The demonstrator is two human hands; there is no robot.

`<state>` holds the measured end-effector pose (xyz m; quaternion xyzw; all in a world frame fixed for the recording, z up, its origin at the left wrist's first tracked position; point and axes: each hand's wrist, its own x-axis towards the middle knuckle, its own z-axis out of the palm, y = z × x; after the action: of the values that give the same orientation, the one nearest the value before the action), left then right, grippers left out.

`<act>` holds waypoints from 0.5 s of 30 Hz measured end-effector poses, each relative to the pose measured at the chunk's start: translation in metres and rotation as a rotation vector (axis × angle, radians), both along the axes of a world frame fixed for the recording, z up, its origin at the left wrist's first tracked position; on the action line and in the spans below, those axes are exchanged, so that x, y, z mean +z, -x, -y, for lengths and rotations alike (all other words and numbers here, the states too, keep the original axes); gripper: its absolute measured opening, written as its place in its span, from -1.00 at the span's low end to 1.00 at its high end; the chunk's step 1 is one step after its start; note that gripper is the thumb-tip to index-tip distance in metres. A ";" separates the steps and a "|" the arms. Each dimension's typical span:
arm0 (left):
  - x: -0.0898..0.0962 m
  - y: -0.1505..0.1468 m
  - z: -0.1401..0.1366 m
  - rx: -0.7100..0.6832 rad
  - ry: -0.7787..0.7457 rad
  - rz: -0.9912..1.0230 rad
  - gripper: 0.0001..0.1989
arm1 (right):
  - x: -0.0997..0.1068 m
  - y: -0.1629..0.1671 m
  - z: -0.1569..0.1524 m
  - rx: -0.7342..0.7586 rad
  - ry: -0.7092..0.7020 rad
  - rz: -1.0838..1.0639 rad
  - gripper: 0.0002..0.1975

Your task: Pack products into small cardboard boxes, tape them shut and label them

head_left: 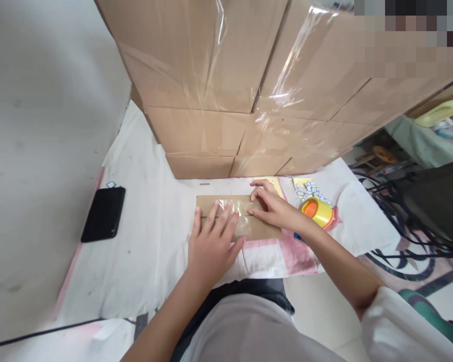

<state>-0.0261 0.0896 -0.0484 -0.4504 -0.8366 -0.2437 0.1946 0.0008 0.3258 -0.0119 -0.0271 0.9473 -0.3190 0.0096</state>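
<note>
A small flat cardboard box [262, 230] lies on the cloth-covered table in front of me, with clear tape [244, 221] shining over its middle seam. My left hand [213, 241] rests on its left part, palm down with fingers spread. On the upper right part of the box is my right hand [274, 205]; its fingers are curved and apart, and the fingertips touch the top near the tape. Neither hand grips anything that I can see. Just right of my right wrist sits a yellow and orange tape roll [317, 211], partly hidden by the forearm.
Behind the box rises a wall of stacked cardboard boxes [204, 130] wrapped in clear film. A black phone-like device [103, 214] lies at the left on the white cloth [147, 226], beside a pale wall [45, 151]. Dark metal furniture [430, 216] stands to the right.
</note>
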 end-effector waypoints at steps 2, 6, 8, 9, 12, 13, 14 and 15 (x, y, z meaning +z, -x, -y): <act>-0.001 -0.007 -0.011 -0.090 -0.006 -0.030 -0.59 | -0.003 -0.001 -0.002 0.000 0.041 -0.050 -0.68; -0.007 -0.018 -0.027 -0.164 -0.041 -0.104 -0.70 | -0.006 0.001 -0.004 -0.034 0.088 -0.065 -0.59; -0.008 -0.020 -0.030 -0.156 -0.065 -0.104 -0.70 | -0.006 0.002 -0.004 -0.051 0.114 -0.056 -0.58; -0.007 -0.020 -0.030 -0.146 -0.076 -0.084 -0.70 | -0.006 0.002 -0.004 -0.057 0.132 -0.051 -0.58; -0.004 -0.020 -0.031 -0.091 -0.100 -0.009 -0.68 | -0.006 0.002 -0.004 -0.061 0.184 -0.055 -0.57; -0.004 -0.020 -0.031 -0.080 -0.104 0.001 -0.69 | -0.006 0.002 -0.004 -0.055 0.189 -0.061 -0.57; -0.004 -0.020 -0.031 -0.079 -0.103 -0.002 -0.71 | -0.007 0.002 -0.004 -0.042 0.185 -0.068 -0.56; -0.004 -0.020 -0.031 -0.089 -0.095 -0.011 -0.72 | -0.008 0.002 -0.004 -0.027 0.173 -0.077 -0.55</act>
<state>-0.0061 0.1207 -0.0527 -0.4787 -0.8021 -0.2890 0.2096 -0.0009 0.3302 -0.0196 -0.0272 0.9162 -0.3985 -0.0335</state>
